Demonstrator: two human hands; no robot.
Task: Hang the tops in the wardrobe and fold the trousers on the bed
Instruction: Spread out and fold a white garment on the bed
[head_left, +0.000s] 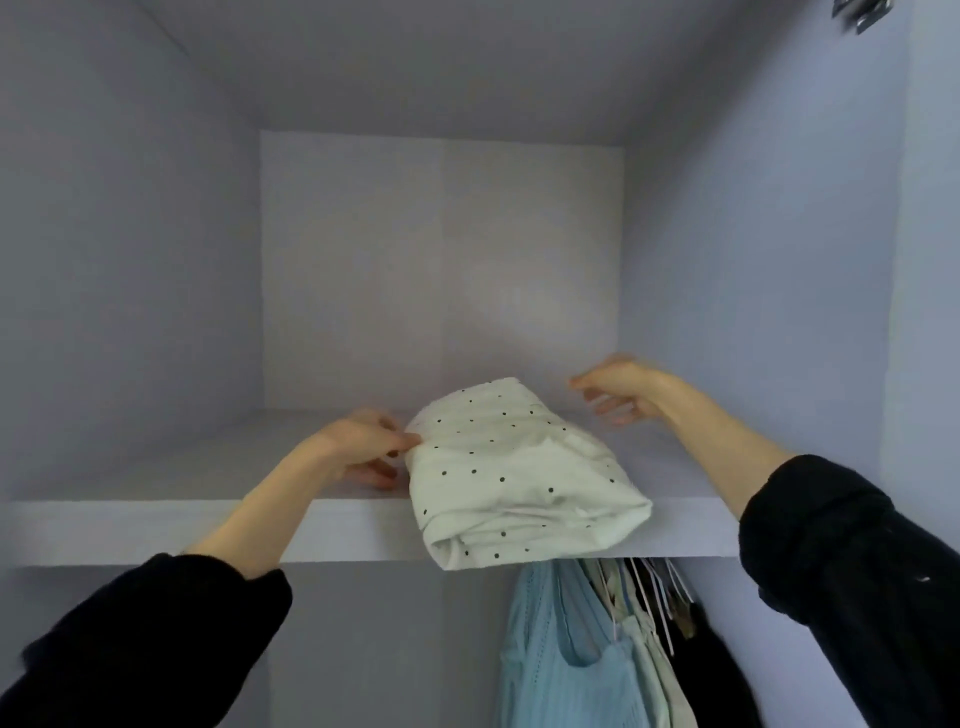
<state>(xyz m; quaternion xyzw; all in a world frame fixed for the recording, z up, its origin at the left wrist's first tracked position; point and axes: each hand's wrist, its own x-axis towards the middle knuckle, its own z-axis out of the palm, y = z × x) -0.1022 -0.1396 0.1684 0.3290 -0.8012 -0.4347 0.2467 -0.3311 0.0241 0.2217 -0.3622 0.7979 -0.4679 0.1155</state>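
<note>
A folded white garment with small black dots (519, 473) lies on the upper wardrobe shelf (156, 525), its near end hanging over the front edge. My left hand (361, 447) pinches the garment's left side with thumb and fingers. My right hand (623, 389) hovers just right of the garment's far end, fingers relaxed and holding nothing. Below the shelf hang several tops on hangers: a light blue one (550, 649), a pale one and a black one (711, 670).
The shelf compartment is enclosed by pale walls: left side (119, 260), back panel (441, 270) and right side (753, 260). A metal hinge (862, 13) shows at the top right corner. The shelf extends bare to the left of the garment.
</note>
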